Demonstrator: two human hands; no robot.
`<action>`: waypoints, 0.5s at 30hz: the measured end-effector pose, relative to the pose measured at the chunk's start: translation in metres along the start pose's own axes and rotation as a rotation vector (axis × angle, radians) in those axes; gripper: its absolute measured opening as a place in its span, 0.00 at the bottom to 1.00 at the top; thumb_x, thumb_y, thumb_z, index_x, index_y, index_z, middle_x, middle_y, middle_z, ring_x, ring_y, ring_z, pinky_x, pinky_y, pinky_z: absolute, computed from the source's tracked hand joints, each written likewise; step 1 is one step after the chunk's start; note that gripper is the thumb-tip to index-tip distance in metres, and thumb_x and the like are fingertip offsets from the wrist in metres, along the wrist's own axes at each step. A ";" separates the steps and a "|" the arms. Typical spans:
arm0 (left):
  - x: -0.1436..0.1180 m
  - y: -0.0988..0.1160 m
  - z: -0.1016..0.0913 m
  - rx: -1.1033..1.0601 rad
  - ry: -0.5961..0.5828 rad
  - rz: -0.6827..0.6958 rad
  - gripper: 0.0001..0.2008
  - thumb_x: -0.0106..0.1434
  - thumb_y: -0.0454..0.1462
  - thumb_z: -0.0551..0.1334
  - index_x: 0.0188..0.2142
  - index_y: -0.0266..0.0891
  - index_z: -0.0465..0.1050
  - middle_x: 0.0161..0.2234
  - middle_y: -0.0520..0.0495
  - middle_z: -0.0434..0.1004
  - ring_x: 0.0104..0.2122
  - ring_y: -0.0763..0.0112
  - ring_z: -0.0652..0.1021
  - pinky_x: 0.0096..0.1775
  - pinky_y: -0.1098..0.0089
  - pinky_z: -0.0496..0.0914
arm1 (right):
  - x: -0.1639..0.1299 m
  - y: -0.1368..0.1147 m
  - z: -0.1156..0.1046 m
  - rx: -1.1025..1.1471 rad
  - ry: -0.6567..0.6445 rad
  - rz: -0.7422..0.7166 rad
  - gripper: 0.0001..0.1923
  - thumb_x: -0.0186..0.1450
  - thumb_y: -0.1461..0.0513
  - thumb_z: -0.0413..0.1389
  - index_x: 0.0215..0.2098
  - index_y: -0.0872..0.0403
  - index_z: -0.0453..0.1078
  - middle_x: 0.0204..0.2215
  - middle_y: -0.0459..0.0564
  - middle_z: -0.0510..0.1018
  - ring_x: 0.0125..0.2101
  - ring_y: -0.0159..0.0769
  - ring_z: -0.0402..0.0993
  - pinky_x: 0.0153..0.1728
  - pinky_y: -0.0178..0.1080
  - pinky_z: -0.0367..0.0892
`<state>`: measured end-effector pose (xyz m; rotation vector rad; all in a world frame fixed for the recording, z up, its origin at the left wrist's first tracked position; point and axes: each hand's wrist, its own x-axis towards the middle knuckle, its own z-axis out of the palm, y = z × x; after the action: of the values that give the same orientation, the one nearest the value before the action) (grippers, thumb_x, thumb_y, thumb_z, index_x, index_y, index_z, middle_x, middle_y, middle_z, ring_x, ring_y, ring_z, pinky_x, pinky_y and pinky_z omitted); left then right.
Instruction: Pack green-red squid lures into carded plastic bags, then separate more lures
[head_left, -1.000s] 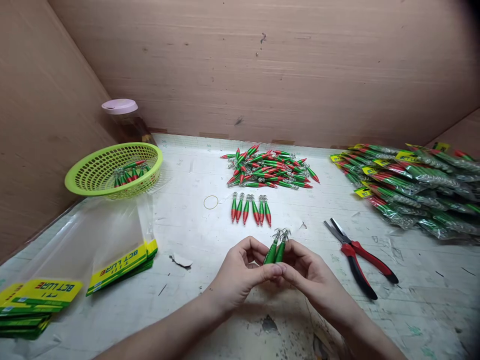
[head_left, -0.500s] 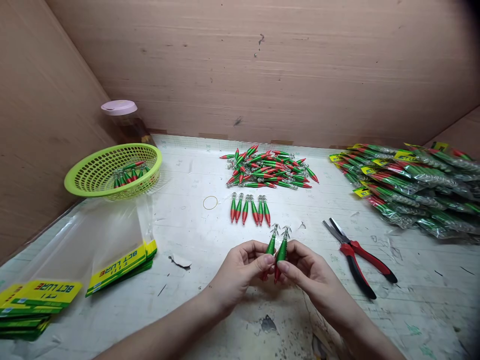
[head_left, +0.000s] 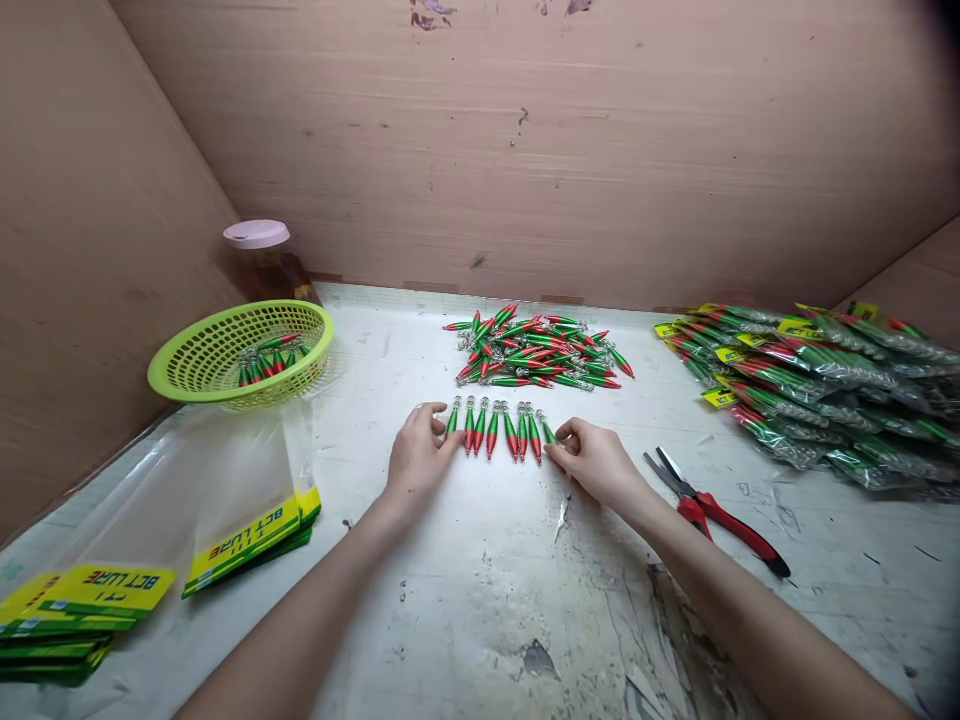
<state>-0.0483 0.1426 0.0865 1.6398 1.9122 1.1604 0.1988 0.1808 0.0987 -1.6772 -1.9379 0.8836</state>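
Note:
A row of several green-and-red fishing lures (head_left: 499, 428) lies side by side on the white table (head_left: 480, 560). My left hand (head_left: 415, 460) is at the row's left end, fingertips pinching the outermost lure (head_left: 451, 418). At the right end my right hand (head_left: 595, 460) pinches the outermost lure (head_left: 548, 431) there. Both lures rest on the table in line with the others. Behind the row lies a loose pile of the same lures (head_left: 541, 349).
A green basket (head_left: 240, 355) with a few lures stands at the left, a lidded jar (head_left: 261, 258) behind it. Clear bags with yellow header cards (head_left: 251, 528) lie front left. Red-handled pliers (head_left: 712, 510) lie to the right, packed lures (head_left: 817, 385) beyond. Brown walls enclose the table.
Both hands moved away from me, from holding two lures upright together near the front, and set one lure at each end of the row. The camera tilted slightly up.

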 end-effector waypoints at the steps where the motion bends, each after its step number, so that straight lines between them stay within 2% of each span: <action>1: -0.002 0.002 0.002 0.024 -0.011 0.022 0.17 0.57 0.40 0.62 0.46 0.38 0.68 0.34 0.48 0.68 0.26 0.70 0.71 0.35 0.65 0.67 | 0.002 -0.001 0.003 -0.026 0.000 -0.009 0.06 0.58 0.60 0.56 0.31 0.54 0.64 0.19 0.45 0.72 0.22 0.35 0.68 0.24 0.35 0.56; 6: -0.004 0.004 0.002 0.089 -0.045 0.108 0.13 0.62 0.37 0.57 0.46 0.39 0.67 0.38 0.47 0.66 0.25 0.71 0.71 0.36 0.64 0.68 | 0.006 -0.003 0.002 -0.110 -0.025 -0.086 0.05 0.62 0.60 0.54 0.34 0.53 0.64 0.20 0.42 0.74 0.22 0.33 0.70 0.24 0.33 0.59; 10: -0.012 0.012 -0.002 0.125 0.000 0.185 0.14 0.64 0.38 0.55 0.48 0.38 0.65 0.44 0.43 0.65 0.28 0.69 0.72 0.33 0.65 0.68 | 0.034 -0.011 -0.010 -0.267 0.055 -0.195 0.07 0.65 0.60 0.52 0.39 0.55 0.65 0.28 0.47 0.75 0.29 0.35 0.71 0.30 0.35 0.61; 12: -0.021 0.023 -0.004 0.137 -0.005 0.274 0.13 0.65 0.38 0.53 0.49 0.40 0.65 0.45 0.43 0.66 0.32 0.67 0.74 0.33 0.67 0.68 | 0.057 -0.022 -0.015 -0.372 0.107 -0.263 0.08 0.65 0.62 0.51 0.41 0.56 0.66 0.35 0.52 0.75 0.35 0.38 0.71 0.35 0.37 0.62; 15: -0.038 0.040 -0.007 0.140 -0.099 0.520 0.10 0.66 0.35 0.52 0.46 0.40 0.67 0.45 0.42 0.68 0.39 0.64 0.75 0.36 0.69 0.68 | 0.088 -0.043 -0.015 -0.524 0.118 -0.350 0.09 0.66 0.65 0.48 0.43 0.58 0.67 0.43 0.56 0.71 0.40 0.41 0.69 0.37 0.38 0.62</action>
<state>-0.0181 0.1040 0.1125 2.3150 1.5792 1.1100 0.1625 0.2674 0.1315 -1.5209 -2.4129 0.1450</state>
